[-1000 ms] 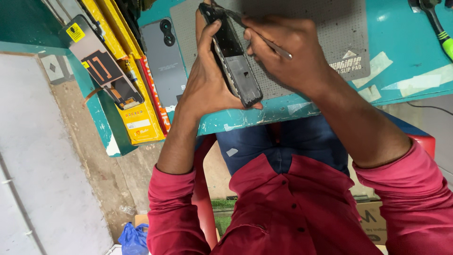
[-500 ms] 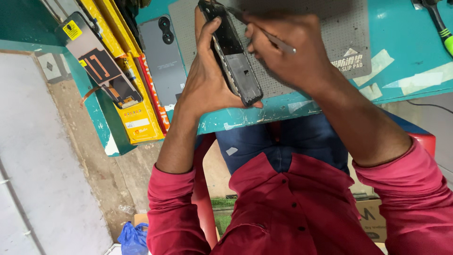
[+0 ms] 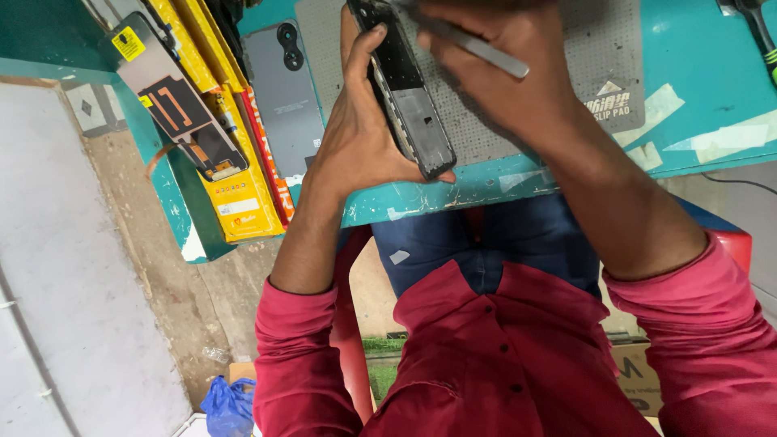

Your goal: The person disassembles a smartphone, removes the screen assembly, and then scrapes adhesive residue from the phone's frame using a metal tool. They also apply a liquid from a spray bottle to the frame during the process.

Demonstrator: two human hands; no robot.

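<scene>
Fingers of left hand (image 3: 356,150) clamp phone (image 3: 409,97) edges; right hand (image 3: 502,81) pinches tweezers (image 3: 477,50) at 12 o'clock. Phone rigid, fragile: hold by frame.

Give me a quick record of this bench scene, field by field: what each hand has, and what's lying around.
left hand: grips an opened phone body, tilted on edge over the bench edge
right hand: holds a thin metal tool at the phone's upper end
work surface: grey perforated mat on a teal bench
left of the hands: grey phone back cover, yellow boxes, loose screen panel
top right corner: green-handled screwdriver
</scene>
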